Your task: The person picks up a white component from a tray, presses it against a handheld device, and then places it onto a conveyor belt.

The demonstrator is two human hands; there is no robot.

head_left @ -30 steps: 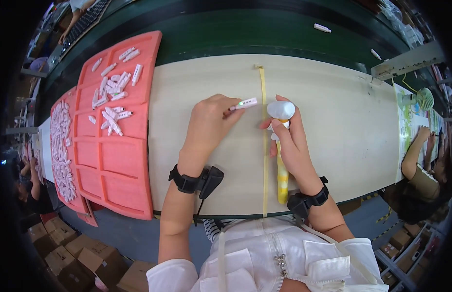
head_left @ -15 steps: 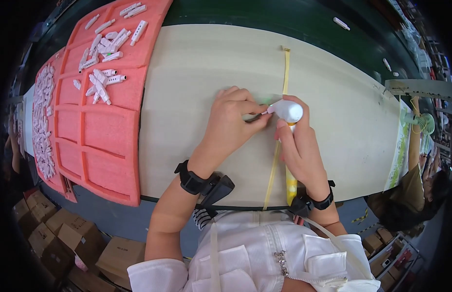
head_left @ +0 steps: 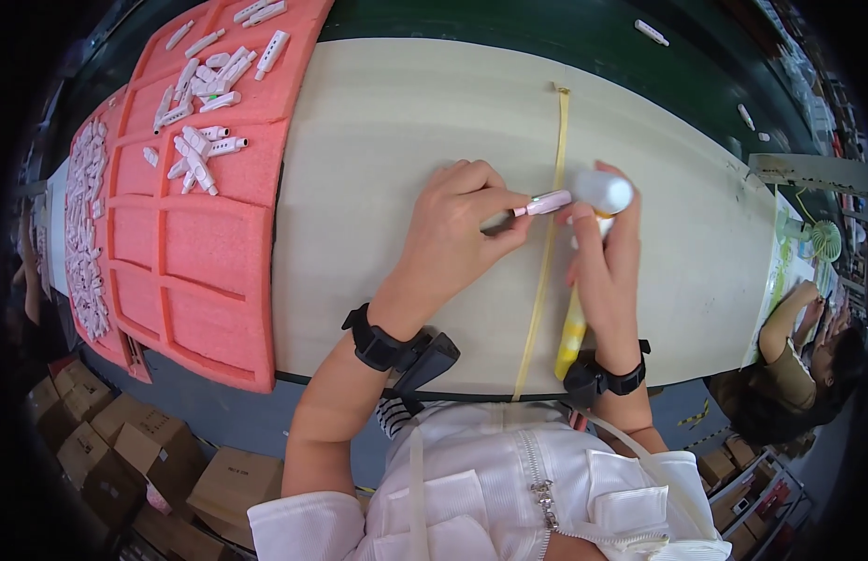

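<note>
Over the middle of the table mat, my left hand (head_left: 452, 229) pinches one end of a slim pinkish-white pen-like device (head_left: 548, 203) between thumb and fingers. Its other end points right, toward a tool with a rounded white head and a long yellow-and-white handle (head_left: 602, 192). The handle slopes down toward the table's near edge. My right hand (head_left: 613, 271) is wrapped round this tool just below its head. Motion blurs the head and the fingers there. A narrow gap seems to lie between the device and the tool's head.
At left, a pink foam tray (head_left: 209, 280) with compartments holds several similar white devices (head_left: 209, 84). A yellow tape strip (head_left: 541, 280) crosses the beige mat (head_left: 396, 103). Single devices (head_left: 652, 33) lie on the dark green surface beyond. Cardboard boxes (head_left: 233, 486) stand lower left; a co-worker (head_left: 798, 346) sits at right.
My right hand and the tool have moved right, away from my left fingers. More of the device now shows in my left hand. The co-worker at right has changed posture.
</note>
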